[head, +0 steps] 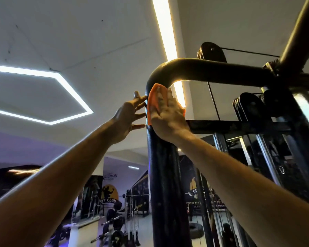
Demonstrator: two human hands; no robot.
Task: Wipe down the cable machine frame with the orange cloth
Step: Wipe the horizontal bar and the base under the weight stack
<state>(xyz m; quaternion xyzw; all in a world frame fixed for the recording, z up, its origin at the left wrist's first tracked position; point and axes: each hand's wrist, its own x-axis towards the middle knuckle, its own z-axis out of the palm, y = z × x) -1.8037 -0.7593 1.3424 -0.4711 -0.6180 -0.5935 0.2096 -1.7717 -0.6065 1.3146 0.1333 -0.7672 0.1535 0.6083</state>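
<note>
a: where's the crumpled orange cloth?
b: pressed flat under the right hand, fingers straight, against the black tubular cable machine frame just below its bend.
a: left hand?
b: open, fingertips touching the post, holding nothing.

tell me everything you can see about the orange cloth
The orange cloth is a small, soft-looking fabric piece, bright orange and seemingly folded. It lies pressed against the black upright post of the cable machine frame, just below where the tube bends toward horizontal. The right hand lies flat over it with straight fingers, covering much of it; an upper corner, the left edge and a sliver at the right show. The left hand touches the post beside it, fingers spread, not clearly touching the cloth.
</note>
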